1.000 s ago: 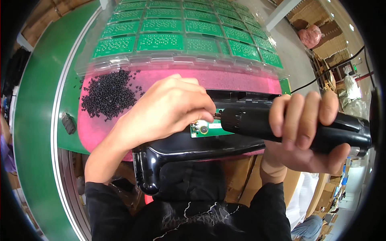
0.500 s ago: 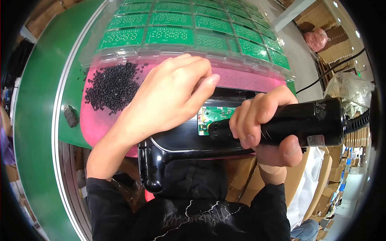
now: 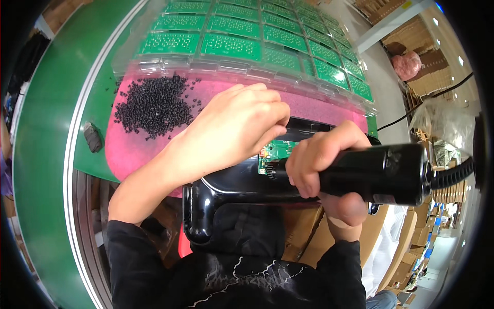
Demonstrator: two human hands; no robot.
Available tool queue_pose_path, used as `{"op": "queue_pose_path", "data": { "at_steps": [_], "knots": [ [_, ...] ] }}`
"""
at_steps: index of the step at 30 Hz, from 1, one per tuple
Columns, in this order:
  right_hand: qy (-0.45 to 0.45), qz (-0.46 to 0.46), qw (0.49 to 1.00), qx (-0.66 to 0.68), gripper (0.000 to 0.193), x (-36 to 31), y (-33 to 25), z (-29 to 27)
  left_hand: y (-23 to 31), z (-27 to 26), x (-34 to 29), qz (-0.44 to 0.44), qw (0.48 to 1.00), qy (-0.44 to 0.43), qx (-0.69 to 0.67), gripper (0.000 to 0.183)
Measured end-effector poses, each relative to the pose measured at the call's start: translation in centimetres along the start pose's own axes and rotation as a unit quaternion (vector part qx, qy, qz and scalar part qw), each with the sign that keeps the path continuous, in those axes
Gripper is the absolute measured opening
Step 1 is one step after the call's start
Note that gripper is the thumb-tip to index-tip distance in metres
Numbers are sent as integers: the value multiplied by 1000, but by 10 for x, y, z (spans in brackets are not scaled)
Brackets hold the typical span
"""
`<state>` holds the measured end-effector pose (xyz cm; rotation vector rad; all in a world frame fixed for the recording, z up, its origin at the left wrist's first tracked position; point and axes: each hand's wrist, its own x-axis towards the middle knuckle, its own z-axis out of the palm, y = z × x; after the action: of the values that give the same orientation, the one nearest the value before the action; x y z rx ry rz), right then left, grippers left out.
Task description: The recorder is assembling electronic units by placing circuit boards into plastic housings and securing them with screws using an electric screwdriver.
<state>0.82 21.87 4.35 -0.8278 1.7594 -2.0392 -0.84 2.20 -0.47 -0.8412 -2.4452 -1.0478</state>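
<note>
Crowding hands [image 3: 231, 129] over housing [image 3: 231, 185] edge

Bench background: pile of small black screws [image 3: 153, 104] on pink mat [image 3: 135, 149]. Clear trays of green circuit boards [image 3: 242, 38] behind mat. Small grey lump [image 3: 93, 137] on green bench surface [image 3: 49, 118]. Pink bag [image 3: 406, 65] far right.

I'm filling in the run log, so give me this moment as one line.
left hand: pressing on green circuit board in black housing | right hand: gripping black electric screwdriver, tip at board | nearby: black screw pile on pink mat
</note>
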Motion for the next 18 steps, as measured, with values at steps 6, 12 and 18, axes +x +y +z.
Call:
{"op": "queue_pose_path", "data": {
  "at_steps": [6,12,18],
  "knots": [
    [15,-233,970,70,46,-4,-8,-14,-1,1,-3,79,993,-86,-31,16],
    [26,-275,956,102,44,-7,-25,-26,6,5,-1,73,989,-82,-102,15],
    [37,-275,954,109,43,-12,-26,-30,9,6,6,68,988,-94,-103,16]
  ]
}}
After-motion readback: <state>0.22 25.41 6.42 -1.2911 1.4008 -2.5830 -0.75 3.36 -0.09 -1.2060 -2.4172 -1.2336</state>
